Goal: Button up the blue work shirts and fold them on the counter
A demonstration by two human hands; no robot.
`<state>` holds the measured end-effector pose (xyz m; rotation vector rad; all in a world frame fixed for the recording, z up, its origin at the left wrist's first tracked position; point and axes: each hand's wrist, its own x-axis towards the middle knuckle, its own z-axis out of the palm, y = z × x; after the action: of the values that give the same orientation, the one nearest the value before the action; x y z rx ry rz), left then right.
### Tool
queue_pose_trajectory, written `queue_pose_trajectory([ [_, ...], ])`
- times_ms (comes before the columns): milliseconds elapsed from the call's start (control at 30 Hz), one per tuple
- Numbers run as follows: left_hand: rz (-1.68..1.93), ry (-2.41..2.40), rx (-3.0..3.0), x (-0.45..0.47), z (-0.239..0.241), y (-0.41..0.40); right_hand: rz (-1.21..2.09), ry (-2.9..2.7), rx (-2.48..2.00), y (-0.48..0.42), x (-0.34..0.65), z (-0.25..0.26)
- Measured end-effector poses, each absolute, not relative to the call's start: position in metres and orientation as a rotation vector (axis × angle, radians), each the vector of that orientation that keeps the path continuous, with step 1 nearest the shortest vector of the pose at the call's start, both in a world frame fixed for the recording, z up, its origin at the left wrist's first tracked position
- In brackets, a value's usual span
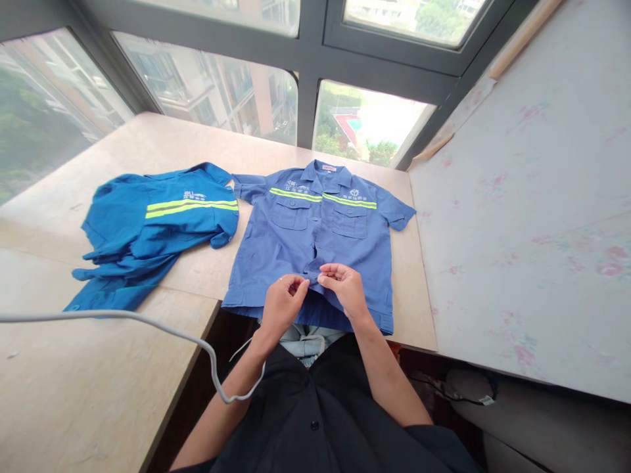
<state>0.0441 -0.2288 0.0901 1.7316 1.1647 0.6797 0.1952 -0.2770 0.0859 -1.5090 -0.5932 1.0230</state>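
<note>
Blue shirt (269,253) front and centre, matte woven cloth spread on the smooth cream desk (98,387), yellow-green stripes (296,195) above two flapped pockets (290,215), white chest lettering (355,195) too small to read! Left hand (282,303) and right hand (348,290) pinch narrowly at its front edge near the hem. Beside it, a deeper-blue garment (123,217) lies crumpled, similarly striped.

The left hand (282,305) and right hand (345,289) pinch the blue shirt (276,244) near its hem. Left of that shirt lies a teal-blue garment (150,226).
</note>
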Motion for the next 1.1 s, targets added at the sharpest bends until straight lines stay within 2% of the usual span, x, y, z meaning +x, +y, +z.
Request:
queue_pose_trajectory([
  [367,0.621,1.207,1.809,0.037,0.076,-0.249,1.235,-0.453,-1.456,-0.283,0.198,0.070],
  [600,0.487,1.223,1.161,0.043,0.060,-0.264,1.272,-0.499,-1.529,-0.290,0.190,0.073],
  [700,0.444,1.184,1.077,0.044,0.055,-0.270,1.263,-0.482,-1.549,-0.293,0.187,0.072],
  [867,0.440,1.151,1.157,0.041,0.050,-0.274,1.291,-0.464,-1.554,-0.297,0.187,0.069],
  [1100,0.481,1.169,1.591,0.035,0.048,-0.270,1.306,-0.505,-1.575,-0.296,0.192,0.067],
])
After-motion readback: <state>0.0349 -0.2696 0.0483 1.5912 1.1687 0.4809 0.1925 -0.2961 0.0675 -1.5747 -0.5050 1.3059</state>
